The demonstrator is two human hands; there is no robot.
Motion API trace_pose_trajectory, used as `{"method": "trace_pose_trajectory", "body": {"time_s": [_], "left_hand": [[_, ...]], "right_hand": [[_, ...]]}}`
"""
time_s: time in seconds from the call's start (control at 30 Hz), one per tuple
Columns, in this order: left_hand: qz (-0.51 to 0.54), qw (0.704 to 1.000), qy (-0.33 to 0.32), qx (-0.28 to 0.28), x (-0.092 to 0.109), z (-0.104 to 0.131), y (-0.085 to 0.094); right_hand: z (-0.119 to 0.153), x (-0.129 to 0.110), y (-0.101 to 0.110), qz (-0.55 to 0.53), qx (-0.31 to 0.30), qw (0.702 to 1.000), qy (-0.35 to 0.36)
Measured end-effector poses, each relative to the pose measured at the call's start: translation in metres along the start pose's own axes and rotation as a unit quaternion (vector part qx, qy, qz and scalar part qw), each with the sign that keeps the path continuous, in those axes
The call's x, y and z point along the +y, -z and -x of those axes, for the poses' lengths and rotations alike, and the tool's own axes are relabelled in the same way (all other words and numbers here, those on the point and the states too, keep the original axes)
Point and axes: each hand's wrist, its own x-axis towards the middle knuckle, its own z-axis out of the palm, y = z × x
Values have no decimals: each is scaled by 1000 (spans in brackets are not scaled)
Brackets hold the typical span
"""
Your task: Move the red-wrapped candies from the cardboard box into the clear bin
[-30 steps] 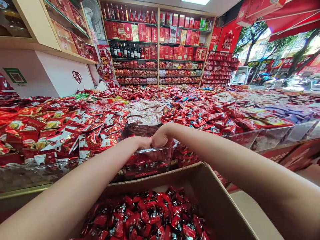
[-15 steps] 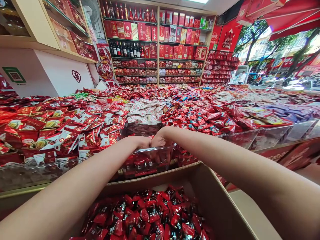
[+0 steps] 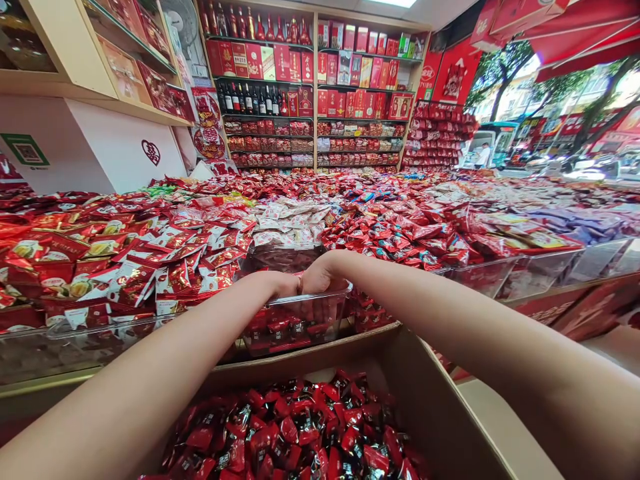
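Note:
Both hands reach down into a clear plastic bin point(image 3: 310, 301) at the edge of the display. My left hand point(image 3: 287, 285) is bent at the wrist inside it, its fingers hidden behind the rim. Close beside it, my right hand point(image 3: 319, 277) points downward. Its fingers show dimly through the clear front wall, stretched down, with no candy visible in them. Red-wrapped candies point(image 3: 285, 330) lie at the bin's bottom. Below and nearer to me stands an open cardboard box point(image 3: 440, 393) holding many red and black wrapped candies point(image 3: 295, 427).
Heaps of red snack packets point(image 3: 135, 267) lie left of the bin, white packets point(image 3: 290, 223) behind it, and more red packets point(image 3: 395, 227) to the right. Clear dividers point(image 3: 540, 273) edge the display. Shelves point(image 3: 316, 87) with bottles and boxes stand at the back.
My right hand has shifted very slightly inside the bin. Both arms otherwise keep nearly the same pose, and the candies in the cardboard box look the same.

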Motion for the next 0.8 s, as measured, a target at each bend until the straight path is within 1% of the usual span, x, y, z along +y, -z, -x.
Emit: {"method": "trace_pose_trajectory", "body": {"time_s": [0.13, 0.23, 0.33, 0.4, 0.47, 0.5, 0.57, 0.6, 0.63, 0.67, 0.7, 0.73, 0.77, 0.8], "left_hand": [[8, 1000, 2, -15, 1, 1, 1], [19, 1000, 4, -16, -1, 2, 2], [21, 999, 24, 3, -3, 4, 3], [20, 999, 38, 20, -3, 5, 3], [18, 998, 45, 41, -4, 5, 3], [14, 997, 46, 56, -4, 5, 3], [4, 994, 41, 104, -4, 4, 4], [-2, 990, 34, 140, -3, 5, 6], [-5, 983, 23, 183, -1, 9, 8], [-5, 973, 8, 232, 4, 15, 11], [-4, 959, -10, 284, 11, 24, 12], [2, 940, -31, 339, 20, 36, 12], [7, 921, -47, 388, 31, 50, 9], [10, 902, -63, 427, 42, 64, 2]], "right_hand": [[3, -3, 0, 58, 43, 997, -38], [8, -5, 3, 75, 73, 994, -30], [19, -7, 3, 128, 154, 980, 11], [30, -9, 0, 168, 223, 960, 34], [43, -11, -4, 196, 279, 939, 39], [51, -11, -8, 223, 315, 921, 44], [68, -10, -19, 288, 398, 867, 75], [76, -9, -26, 312, 433, 839, 101], [85, -6, -36, 324, 456, 818, 134], [92, -3, -47, 319, 463, 810, 169], [97, 1, -59, 299, 448, 818, 202], [97, 6, -72, 274, 416, 835, 232], [93, 12, -86, 249, 369, 858, 256], [83, 19, -99, 228, 315, 880, 272]]}}
